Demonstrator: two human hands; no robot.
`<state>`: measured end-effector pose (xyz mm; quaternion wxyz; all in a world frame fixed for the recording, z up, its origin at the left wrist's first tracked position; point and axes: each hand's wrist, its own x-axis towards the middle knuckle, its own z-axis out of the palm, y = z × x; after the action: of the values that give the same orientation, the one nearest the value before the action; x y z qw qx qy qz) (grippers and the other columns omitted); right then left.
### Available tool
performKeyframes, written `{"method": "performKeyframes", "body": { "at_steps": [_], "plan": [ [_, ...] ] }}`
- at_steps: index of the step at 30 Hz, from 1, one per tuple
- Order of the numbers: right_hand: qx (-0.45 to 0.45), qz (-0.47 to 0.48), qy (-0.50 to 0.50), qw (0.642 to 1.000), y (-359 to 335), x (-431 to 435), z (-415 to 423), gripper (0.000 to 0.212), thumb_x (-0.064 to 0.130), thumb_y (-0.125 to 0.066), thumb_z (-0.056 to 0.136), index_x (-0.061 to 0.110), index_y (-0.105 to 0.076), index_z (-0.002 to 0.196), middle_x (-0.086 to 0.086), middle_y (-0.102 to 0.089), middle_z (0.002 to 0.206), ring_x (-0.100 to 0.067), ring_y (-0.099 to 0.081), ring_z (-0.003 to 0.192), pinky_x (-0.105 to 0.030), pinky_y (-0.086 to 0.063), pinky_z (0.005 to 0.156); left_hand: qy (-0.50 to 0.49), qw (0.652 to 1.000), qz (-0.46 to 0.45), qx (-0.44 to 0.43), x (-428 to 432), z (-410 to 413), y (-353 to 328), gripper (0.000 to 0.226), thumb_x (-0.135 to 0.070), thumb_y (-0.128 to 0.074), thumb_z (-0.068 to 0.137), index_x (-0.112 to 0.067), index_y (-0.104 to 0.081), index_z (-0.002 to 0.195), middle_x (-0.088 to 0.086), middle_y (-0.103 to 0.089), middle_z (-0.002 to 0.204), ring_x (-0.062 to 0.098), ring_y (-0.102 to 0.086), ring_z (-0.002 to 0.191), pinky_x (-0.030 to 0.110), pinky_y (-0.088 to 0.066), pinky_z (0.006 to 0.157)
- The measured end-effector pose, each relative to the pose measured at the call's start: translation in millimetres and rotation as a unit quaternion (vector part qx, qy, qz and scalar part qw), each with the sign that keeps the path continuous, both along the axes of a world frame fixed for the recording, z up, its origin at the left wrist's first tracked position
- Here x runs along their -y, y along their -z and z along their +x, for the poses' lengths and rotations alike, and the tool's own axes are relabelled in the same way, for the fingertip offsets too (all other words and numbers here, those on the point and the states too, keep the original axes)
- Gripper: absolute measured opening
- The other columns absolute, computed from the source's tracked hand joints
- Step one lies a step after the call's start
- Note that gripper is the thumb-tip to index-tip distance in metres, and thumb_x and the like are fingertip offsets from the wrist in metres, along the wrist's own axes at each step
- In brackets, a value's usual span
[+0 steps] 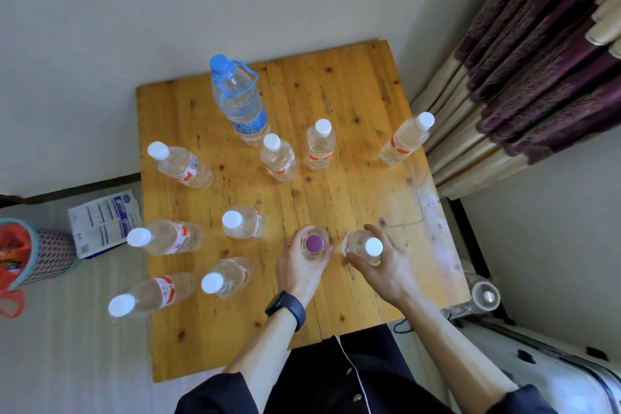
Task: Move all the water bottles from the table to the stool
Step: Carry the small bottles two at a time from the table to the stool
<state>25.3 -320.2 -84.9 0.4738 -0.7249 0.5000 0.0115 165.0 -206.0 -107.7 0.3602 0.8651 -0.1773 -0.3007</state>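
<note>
Several clear water bottles stand upright on a yellow wooden table (353, 84). My left hand (297, 267) is wrapped around a bottle with a purple cap (314, 243) near the table's front middle. Right beside it, my right hand (383, 267) grips a white-capped bottle (364, 247). A large blue-capped bottle with a blue handle (240, 101) stands at the back. Several white-capped bottles with red labels are spread over the left half and the back, one (405, 139) near the right edge. No stool is in view.
A purple and cream curtain (537, 54) hangs at the right, close to the table's corner. On the floor to the left lie a white printed packet (102, 222) and a patterned basket with a red bag (30, 252). A white appliance (554, 370) sits at lower right.
</note>
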Motion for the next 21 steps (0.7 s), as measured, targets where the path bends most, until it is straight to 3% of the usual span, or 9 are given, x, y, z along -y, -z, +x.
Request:
{"method": "performKeyframes", "body": {
  "at_steps": [3,5,8,10,12,14,17,21],
  "plan": [
    [0.016,0.004,0.011,1.0,3.4,-0.6,-4.5,0.078,0.049,-0.077,0.081,0.037,-0.039,0.147,0.003,-0.05,0.143,-0.019,-0.05,0.13,-0.024,-0.039,0.093,0.033,0.999,-0.006,0.008,-0.3,5.2,4.1,0.053,-0.056,-0.08,0.074,-0.047,-0.052,0.118,-0.018,-0.066,0.108,0.006,-0.063,0.101,0.026,-0.053,0.079],
    [0.024,0.011,0.022,0.999,3.0,-3.7,-6.5,0.091,0.056,-0.079,0.076,0.039,-0.03,0.151,0.006,-0.042,0.15,-0.015,-0.043,0.137,-0.023,-0.035,0.1,0.06,0.998,-0.01,-0.006,-2.8,8.9,4.2,0.072,-0.055,-0.083,0.07,-0.041,-0.048,0.131,-0.015,-0.06,0.126,0.008,-0.057,0.116,0.023,-0.048,0.088],
    [0.043,-0.012,0.053,0.998,3.6,-10.9,-4.9,0.104,0.062,-0.08,0.07,0.036,-0.024,0.154,0.01,-0.033,0.156,-0.009,-0.035,0.14,-0.022,-0.033,0.104,0.1,0.994,-0.009,-0.045,-6.6,13.3,5.7,0.105,-0.056,-0.088,0.063,-0.041,-0.03,0.149,-0.009,-0.031,0.158,0.007,-0.038,0.138,0.018,-0.038,0.097],
    [0.06,-0.022,0.082,0.995,7.4,-16.2,0.6,0.106,0.064,-0.08,0.069,0.035,-0.024,0.154,0.01,-0.032,0.158,-0.008,-0.033,0.141,-0.025,-0.034,0.106,0.12,0.992,-0.006,-0.039,-5.3,16.2,9.4,0.111,-0.059,-0.088,0.061,-0.049,-0.023,0.15,-0.01,-0.019,0.163,0.006,-0.03,0.143,0.019,-0.038,0.098],
    [0.074,-0.019,0.117,0.99,13.7,-21.1,7.5,0.101,0.065,-0.079,0.07,0.037,-0.027,0.152,0.012,-0.033,0.157,-0.008,-0.035,0.14,-0.03,-0.036,0.109,0.143,0.989,-0.002,-0.022,-1.0,19.7,15.8,0.104,-0.06,-0.087,0.061,-0.054,-0.028,0.146,-0.011,-0.022,0.163,0.006,-0.031,0.144,0.024,-0.043,0.101],
    [0.078,-0.019,0.152,0.985,19.5,-24.0,12.4,0.087,0.064,-0.078,0.072,0.04,-0.035,0.144,0.016,-0.044,0.146,-0.007,-0.047,0.13,-0.033,-0.044,0.105,0.158,0.987,0.007,-0.004,2.2,22.4,24.0,0.084,-0.058,-0.085,0.065,-0.053,-0.042,0.137,-0.012,-0.037,0.156,0.008,-0.044,0.136,0.028,-0.049,0.099],
    [0.064,-0.037,0.177,0.981,27.1,-24.4,13.8,0.057,0.055,-0.079,0.075,0.042,-0.045,0.12,0.017,-0.063,0.113,-0.01,-0.064,0.098,-0.042,-0.054,0.084,0.165,0.986,0.018,0.027,3.6,25.1,32.7,0.06,-0.046,-0.084,0.068,-0.044,-0.054,0.12,-0.017,-0.064,0.12,0.011,-0.062,0.106,0.019,-0.047,0.079],
    [0.059,-0.035,0.172,0.983,33.0,-21.8,10.0,0.052,0.047,-0.08,0.071,0.044,-0.045,0.11,0.017,-0.066,0.102,-0.011,-0.067,0.087,-0.041,-0.056,0.075,0.175,0.983,0.033,0.05,5.4,26.5,31.2,0.055,-0.037,-0.085,0.068,-0.038,-0.058,0.116,-0.016,-0.065,0.104,0.009,-0.058,0.089,0.017,-0.04,0.07]
  ]
}}
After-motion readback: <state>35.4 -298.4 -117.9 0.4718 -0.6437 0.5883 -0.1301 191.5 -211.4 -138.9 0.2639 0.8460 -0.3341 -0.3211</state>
